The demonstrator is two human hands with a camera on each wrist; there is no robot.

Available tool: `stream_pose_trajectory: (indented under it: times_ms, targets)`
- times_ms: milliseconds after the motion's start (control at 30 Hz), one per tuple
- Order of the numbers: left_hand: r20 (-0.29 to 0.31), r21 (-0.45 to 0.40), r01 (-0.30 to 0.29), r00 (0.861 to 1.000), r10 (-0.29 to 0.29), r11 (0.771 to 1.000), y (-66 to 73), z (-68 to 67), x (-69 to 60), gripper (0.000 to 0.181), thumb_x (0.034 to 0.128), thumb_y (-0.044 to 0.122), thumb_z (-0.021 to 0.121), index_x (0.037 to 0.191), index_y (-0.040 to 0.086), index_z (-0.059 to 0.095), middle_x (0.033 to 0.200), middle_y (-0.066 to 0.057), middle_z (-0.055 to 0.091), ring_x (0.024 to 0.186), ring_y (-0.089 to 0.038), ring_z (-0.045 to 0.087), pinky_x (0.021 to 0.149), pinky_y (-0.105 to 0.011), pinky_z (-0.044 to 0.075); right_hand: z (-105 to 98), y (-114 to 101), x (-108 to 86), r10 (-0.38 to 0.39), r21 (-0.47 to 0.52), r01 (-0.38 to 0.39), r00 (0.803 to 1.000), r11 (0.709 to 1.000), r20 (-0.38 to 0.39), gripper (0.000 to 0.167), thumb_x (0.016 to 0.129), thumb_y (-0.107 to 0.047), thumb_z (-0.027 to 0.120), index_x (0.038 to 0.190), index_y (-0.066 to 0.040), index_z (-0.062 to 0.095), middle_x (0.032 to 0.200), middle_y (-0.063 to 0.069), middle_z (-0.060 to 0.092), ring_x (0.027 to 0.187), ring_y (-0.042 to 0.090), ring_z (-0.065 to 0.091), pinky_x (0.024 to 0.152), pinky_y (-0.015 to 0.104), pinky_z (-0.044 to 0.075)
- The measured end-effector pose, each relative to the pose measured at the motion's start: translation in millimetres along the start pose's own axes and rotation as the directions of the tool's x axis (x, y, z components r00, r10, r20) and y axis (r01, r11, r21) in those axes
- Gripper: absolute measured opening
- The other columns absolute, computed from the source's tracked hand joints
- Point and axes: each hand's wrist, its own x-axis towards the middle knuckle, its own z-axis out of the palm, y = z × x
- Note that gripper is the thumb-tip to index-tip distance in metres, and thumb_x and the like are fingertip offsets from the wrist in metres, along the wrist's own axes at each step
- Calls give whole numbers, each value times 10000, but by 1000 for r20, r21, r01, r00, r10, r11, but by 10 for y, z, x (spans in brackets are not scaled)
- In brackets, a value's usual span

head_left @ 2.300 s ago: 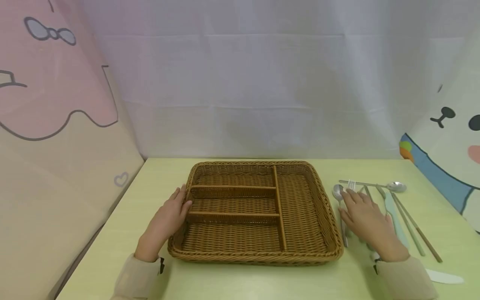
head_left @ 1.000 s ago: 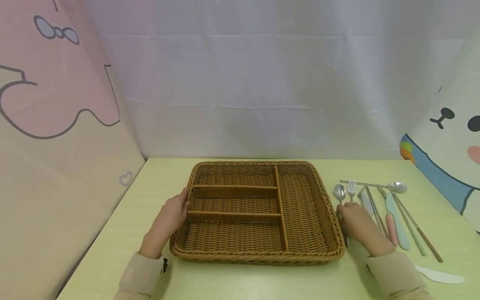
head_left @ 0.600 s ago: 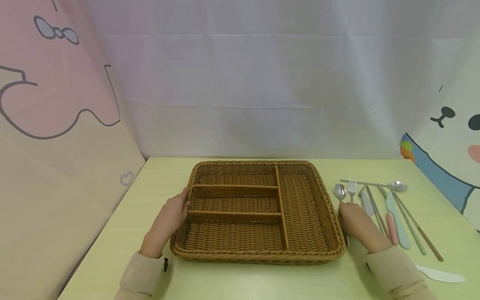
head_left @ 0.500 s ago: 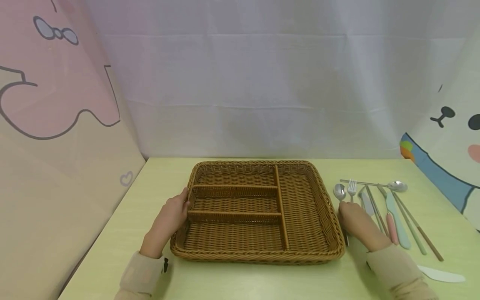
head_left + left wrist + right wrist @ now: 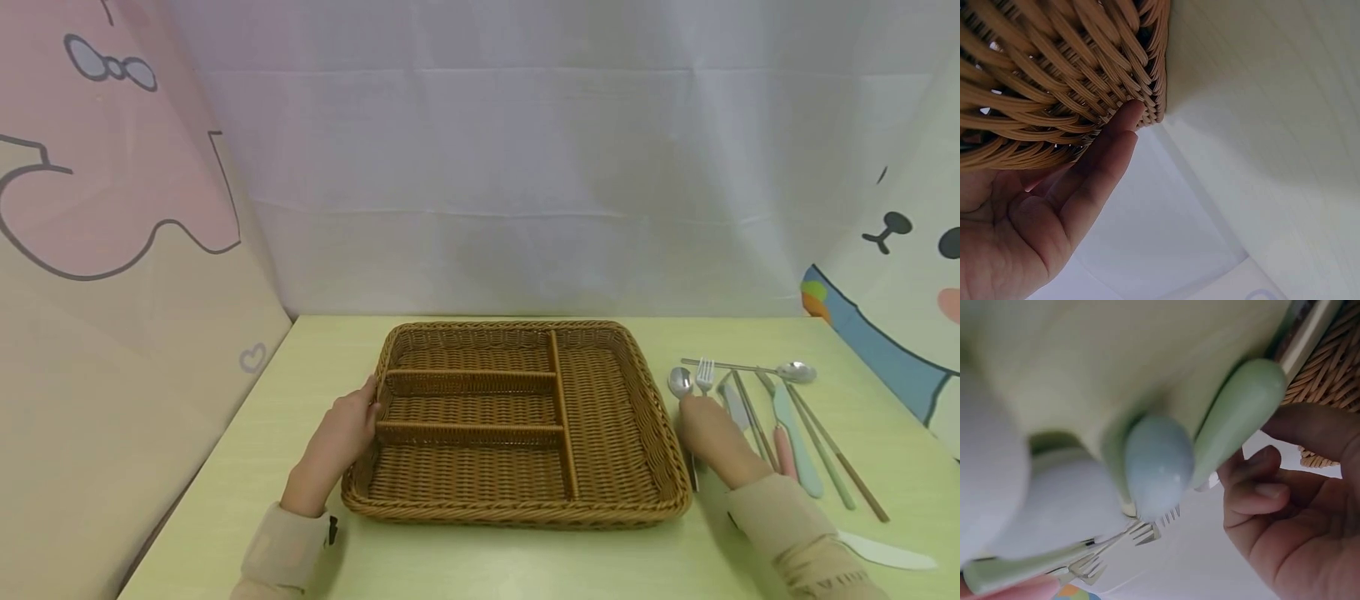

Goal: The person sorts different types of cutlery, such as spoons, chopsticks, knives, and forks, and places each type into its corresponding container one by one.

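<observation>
A brown wicker basket (image 5: pixel 480 515) with several compartments lies on the table. At its left side, my left hand (image 5: pixel 336 446) holds the rim; the fingers (image 5: pixel 1100 181) lie along the outer wall and the thumb is over the rim. My right hand (image 5: pixel 716 437) is low over cutlery beside the basket's right side, fingers curled. A silver spoon (image 5: pixel 680 382) and a fork (image 5: pixel 705 375) show beyond its knuckles. In the right wrist view, a green handle (image 5: pixel 1241 412) passes close to the thumb and fingers; whether they pinch it or the neighbouring handle is hidden.
Right of the hand lie a pink handle (image 5: pixel 783 450), a pale green knife (image 5: pixel 801 454) and chopsticks (image 5: pixel 847 467). Another spoon (image 5: pixel 795 372) lies crosswise behind them, and a white knife (image 5: pixel 885 552) lies nearer. A pale blue handle (image 5: pixel 1160 462) stands out in the right wrist view.
My right hand has come down over the spoon and fork, its fingers have curled, and it has just shifted slightly forward. The left hand stays at the basket; the cutlery looks unmoved.
</observation>
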Motion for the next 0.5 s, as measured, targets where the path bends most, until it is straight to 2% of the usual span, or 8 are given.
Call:
stream_pose_trajectory:
  times_ms: [200,333,500]
  targets:
    - [-2,9,1,1000,-1,1000,0,-9,-5,506,942,69,478,1379,-109,296,1203,-315,526,813,-322,638,642,-357,499,5,-22,25,17,6,-17,1000,1000,6,200,803,65,362,732,105,544,640,173,547,534,224,503,482,348,437]
    - [7,6,7,1000,-7,1000,0,-10,-2,509,943,72,476,1384,-103,291,1202,-311,529,725,-259,628,602,-327,473,16,-25,50,34,13,-34,999,999,20,210,809,63,356,703,81,537,630,158,542,529,222,491,477,341,423]
    - [24,0,13,1000,-13,1000,0,-12,4,514,947,78,469,1391,-97,278,1181,-309,540,571,-138,529,547,-280,408,36,-21,86,76,47,-79,996,996,53,225,835,47,343,739,92,541,665,182,553,538,231,502,486,346,437]
